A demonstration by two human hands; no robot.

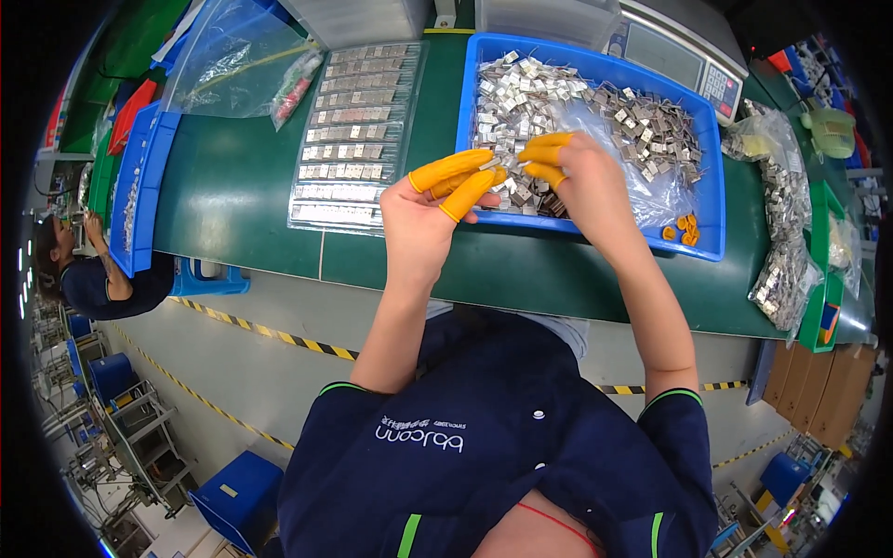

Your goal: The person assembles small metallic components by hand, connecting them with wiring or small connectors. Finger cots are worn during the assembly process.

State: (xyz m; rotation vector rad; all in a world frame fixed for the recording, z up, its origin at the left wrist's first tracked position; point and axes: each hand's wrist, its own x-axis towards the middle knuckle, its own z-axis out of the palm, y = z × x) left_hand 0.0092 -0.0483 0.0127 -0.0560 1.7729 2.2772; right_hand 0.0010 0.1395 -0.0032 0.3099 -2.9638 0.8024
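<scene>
Above the front part of a blue tray [595, 221], my two hands face each other with yellow finger cots on several fingertips. My left hand [423, 200] pinches a small silver metal part [491, 165] between thumb and fingers. From the right, my right hand [581, 172] comes close to it with thumb and fingers curled together; what its tips hold is too small to make out. The tray holds a heap of loose small metal parts [521, 98], with more darker ones [646, 126] at its right. A clear plastic bag [642, 191] lies among them.
Left of the tray, a clear blister tray [349, 139] carries rows of metal parts. Orange finger cots [686, 230] lie in the tray's corner. A weighing scale [674, 60] stands behind; filled plastic bags [786, 223] lie right. A co-worker [93, 260] is beside another blue tray [144, 186] at left.
</scene>
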